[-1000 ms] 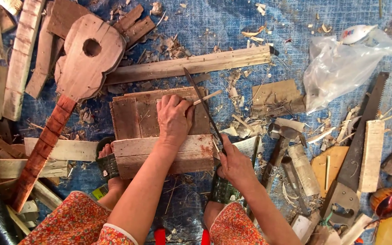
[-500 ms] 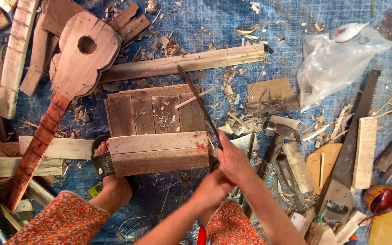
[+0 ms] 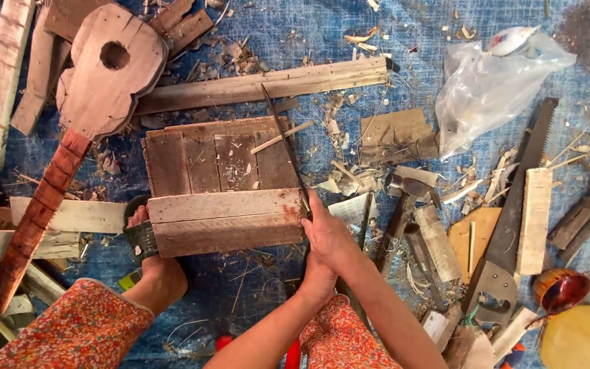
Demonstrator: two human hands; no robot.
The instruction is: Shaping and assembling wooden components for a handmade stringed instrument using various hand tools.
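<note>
My right hand (image 3: 329,236) grips the handle end of a long dark knife (image 3: 283,140) at the right end of a thick wooden block (image 3: 227,222). The blade runs up and left over a slatted wooden panel (image 3: 206,160) behind the block. Just below, my left hand (image 3: 317,281) is closed around the same handle, touching the right hand. A thin wooden stick (image 3: 281,137) lies on the panel against the blade. My sandalled foot (image 3: 146,239) presses on the block's left end.
A guitar-shaped wooden cutout (image 3: 104,75) with a reddish neck lies at the left, and a long plank (image 3: 261,85) behind the panel. To the right are a hammer (image 3: 404,198), a hand saw (image 3: 513,225), a plastic bag (image 3: 493,82) and wood offcuts on a blue tarp (image 3: 349,27).
My left hand has left the top of the wooden panel and come down to the knife handle beside my right hand. The knife and block have stayed in place.
</note>
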